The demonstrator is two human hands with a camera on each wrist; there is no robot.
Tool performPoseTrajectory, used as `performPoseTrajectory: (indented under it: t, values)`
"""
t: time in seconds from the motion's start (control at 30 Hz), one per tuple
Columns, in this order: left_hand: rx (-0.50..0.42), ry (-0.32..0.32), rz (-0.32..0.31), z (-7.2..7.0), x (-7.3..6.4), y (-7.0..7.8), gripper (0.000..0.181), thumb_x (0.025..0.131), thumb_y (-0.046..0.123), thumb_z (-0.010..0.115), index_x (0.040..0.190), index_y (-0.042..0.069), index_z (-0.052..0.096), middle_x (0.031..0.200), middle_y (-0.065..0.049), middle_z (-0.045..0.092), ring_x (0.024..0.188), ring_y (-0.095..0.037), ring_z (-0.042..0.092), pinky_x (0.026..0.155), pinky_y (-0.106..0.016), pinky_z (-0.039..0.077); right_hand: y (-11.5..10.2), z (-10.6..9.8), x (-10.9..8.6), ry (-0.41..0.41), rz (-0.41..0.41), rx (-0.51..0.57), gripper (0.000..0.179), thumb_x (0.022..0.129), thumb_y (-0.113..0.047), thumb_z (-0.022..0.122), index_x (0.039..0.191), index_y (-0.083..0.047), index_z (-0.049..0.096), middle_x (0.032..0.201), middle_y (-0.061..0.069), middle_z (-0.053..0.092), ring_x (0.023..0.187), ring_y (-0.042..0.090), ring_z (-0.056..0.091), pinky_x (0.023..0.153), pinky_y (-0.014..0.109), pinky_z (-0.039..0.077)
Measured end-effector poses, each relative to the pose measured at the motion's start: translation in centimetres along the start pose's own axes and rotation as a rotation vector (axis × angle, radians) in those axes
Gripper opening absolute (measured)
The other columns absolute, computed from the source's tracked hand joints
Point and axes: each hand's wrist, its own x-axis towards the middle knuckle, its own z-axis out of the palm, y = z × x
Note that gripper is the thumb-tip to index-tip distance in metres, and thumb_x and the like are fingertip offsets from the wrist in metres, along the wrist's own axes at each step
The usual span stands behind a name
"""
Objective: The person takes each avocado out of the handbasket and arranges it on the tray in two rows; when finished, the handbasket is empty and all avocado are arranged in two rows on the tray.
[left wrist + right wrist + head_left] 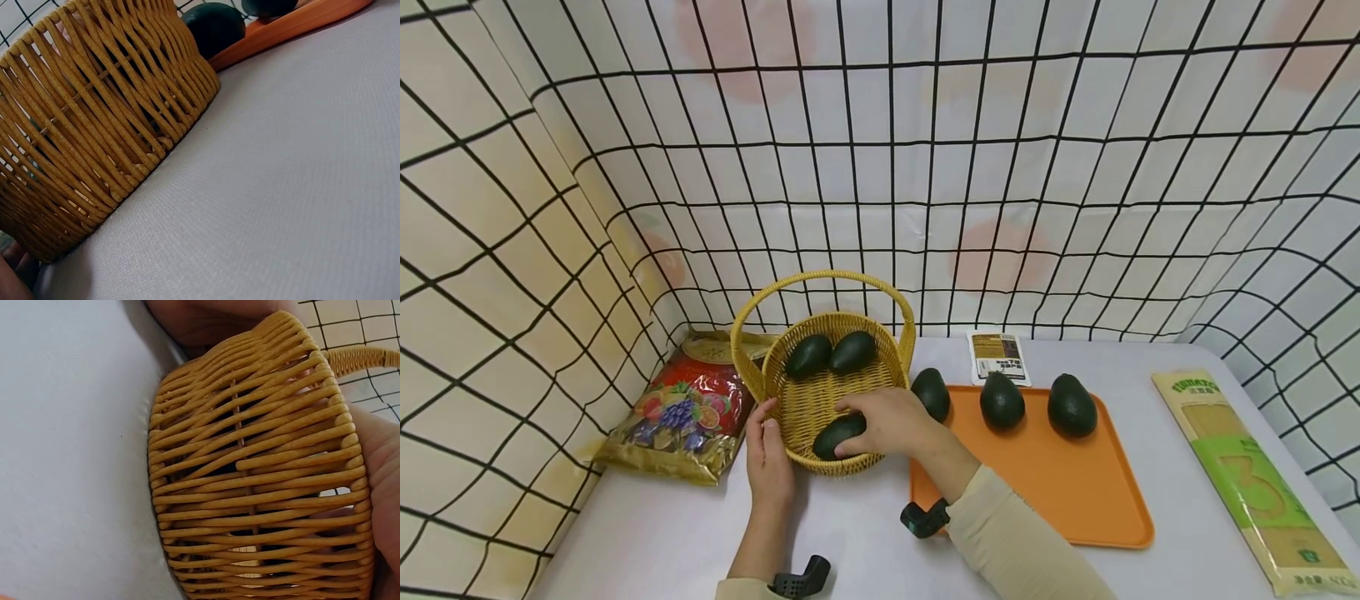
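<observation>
A yellow wicker basket (880, 342) with a tall arched handle stands on the table. My right hand (891, 423) reaches over its near right rim and holds an avocado (838, 437) low inside, thumb and fingers round it. Two more avocados (809, 357) lie side by side at the back of the basket. Against the basket's outer left side rests my left hand (769, 458), its fingers extended up along the wicker. The left wrist view shows the woven wall (106, 100) up close; in the right wrist view the wall (269, 481) hides the held avocado.
Right of the basket lies an orange tray (1037, 500), with three avocados (1072, 406) along its back edge. A small white packet (998, 358) sits behind it. A red and gold bag (688, 408) lies at left, a long pasta packet (1255, 475) at far right. Black grid netting surrounds the table.
</observation>
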Motion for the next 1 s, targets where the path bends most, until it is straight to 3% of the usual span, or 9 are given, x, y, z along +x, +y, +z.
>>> performPoseTrajectory:
  t: [0.3, 0.57, 0.73, 1.0]
  values:
    - [0.013, 0.002, 0.015, -0.1, 0.2, -0.2, 0.037, 0.112, 0.026, 0.034, 0.142, 0.01, 0.05, 0.156, -0.011, 0.044, 0.15, -0.027, 0.033, 0.121, -0.052, 0.023, 0.3, 0.7, -0.5, 0.112, -0.009, 0.098, 0.06, 0.088, -0.057, 0.074, 0.139, -0.029, 0.062, 0.14, -0.004, 0.063, 0.129, 0.021, 0.06, 0.108, 0.045, 0.048]
    - [0.04, -0.002, -0.008, -0.1, 0.2, -0.3, 0.04, 0.112, 0.028, 0.031, 0.143, 0.009, 0.048, 0.159, -0.011, 0.041, 0.152, -0.03, 0.031, 0.123, -0.055, 0.023, 0.4, 0.9, -1.3, 0.318, 0.002, 0.385, 0.056, 0.087, -0.041, 0.081, 0.137, -0.029, 0.06, 0.138, -0.002, 0.054, 0.126, 0.023, 0.058, 0.104, 0.045, 0.052]
    - [0.035, 0.005, -0.008, 0.0, 0.2, -0.2, 0.039, 0.112, 0.026, 0.032, 0.143, 0.01, 0.049, 0.159, -0.01, 0.041, 0.152, -0.029, 0.031, 0.123, -0.054, 0.022, -0.1, 0.5, -2.4, 0.435, 0.007, 0.496, 0.058, 0.085, -0.035, 0.084, 0.137, -0.027, 0.06, 0.138, -0.001, 0.052, 0.13, 0.023, 0.054, 0.107, 0.05, 0.048]
    - [0.004, 0.005, -0.022, 0.1, 0.0, 0.2, 0.037, 0.112, 0.025, 0.033, 0.142, 0.013, 0.05, 0.158, -0.008, 0.042, 0.151, -0.025, 0.032, 0.122, -0.049, 0.023, -0.4, 0.2, -5.0, 0.494, 0.058, 0.625, 0.068, 0.085, -0.029, 0.084, 0.145, -0.032, 0.051, 0.142, -0.001, 0.055, 0.128, 0.02, 0.054, 0.104, 0.049, 0.051]
